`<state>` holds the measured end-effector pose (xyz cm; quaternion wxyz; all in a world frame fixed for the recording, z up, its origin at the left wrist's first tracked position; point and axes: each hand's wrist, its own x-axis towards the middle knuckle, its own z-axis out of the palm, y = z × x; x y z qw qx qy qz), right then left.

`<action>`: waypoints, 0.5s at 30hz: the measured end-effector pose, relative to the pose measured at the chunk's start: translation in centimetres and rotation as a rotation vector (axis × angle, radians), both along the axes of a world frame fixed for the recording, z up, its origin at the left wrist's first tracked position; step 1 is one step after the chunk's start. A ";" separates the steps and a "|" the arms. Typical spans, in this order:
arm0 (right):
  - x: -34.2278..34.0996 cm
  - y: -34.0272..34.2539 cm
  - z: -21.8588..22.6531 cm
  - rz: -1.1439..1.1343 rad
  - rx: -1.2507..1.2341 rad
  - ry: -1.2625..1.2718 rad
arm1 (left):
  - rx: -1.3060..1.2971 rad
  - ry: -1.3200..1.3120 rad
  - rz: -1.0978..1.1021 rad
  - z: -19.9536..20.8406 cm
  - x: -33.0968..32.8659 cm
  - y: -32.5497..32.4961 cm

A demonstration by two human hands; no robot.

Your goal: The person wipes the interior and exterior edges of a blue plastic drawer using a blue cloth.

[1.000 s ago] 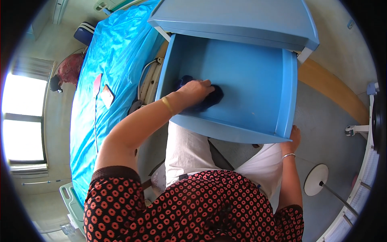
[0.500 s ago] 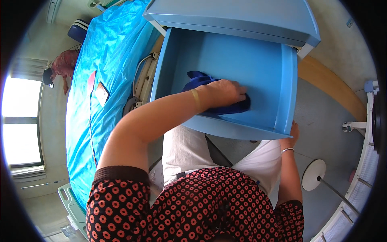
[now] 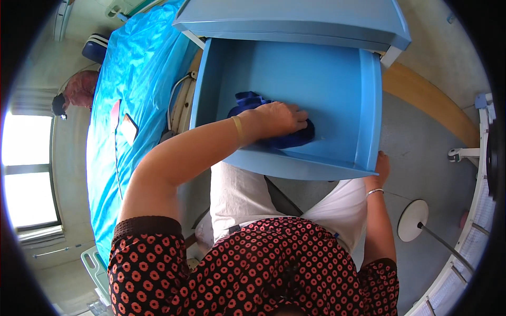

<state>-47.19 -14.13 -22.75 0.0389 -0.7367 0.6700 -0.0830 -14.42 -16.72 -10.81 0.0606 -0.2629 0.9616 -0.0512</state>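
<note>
A light blue drawer (image 3: 337, 73) is pulled out in front of me. Inside it, toward the front left, lies a crumpled dark blue cloth (image 3: 295, 138). My left hand (image 3: 279, 118) is on top of this cloth with bent fingers, pressing it against the drawer bottom and hiding part of it. Outside the front right corner of the drawer is my right hand (image 3: 380, 167), its fingers curled against the corner; the drawer front covers some of that hand.
The blue cabinet top (image 3: 290, 18) overhangs the drawer. At left is a bed under blue plastic sheeting (image 3: 142, 68), bearing a phone (image 3: 129, 129) and a red, long-corded object (image 3: 115, 111). Another person (image 3: 81, 89) bends beyond it. A round white base with a pole (image 3: 412, 221) stands right.
The whole picture has shifted a little, the drawer now sitting further left in it. My left hand stays on the cloth, nearly unmoved within the drawer. The other person's hanging arm is no longer visible.
</note>
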 end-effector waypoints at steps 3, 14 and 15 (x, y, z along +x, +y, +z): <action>-0.2 0.1 -0.2 0.001 -0.012 0.016 | 0.022 0.036 -0.007 0.5 1.7 1.2; 0.1 -0.1 0.2 0.031 -0.028 0.014 | 0.019 -0.015 0.041 0.2 -0.5 0.1; 0.1 -0.1 0.3 0.040 -0.024 0.036 | 0.018 -0.015 0.041 0.2 -0.2 0.2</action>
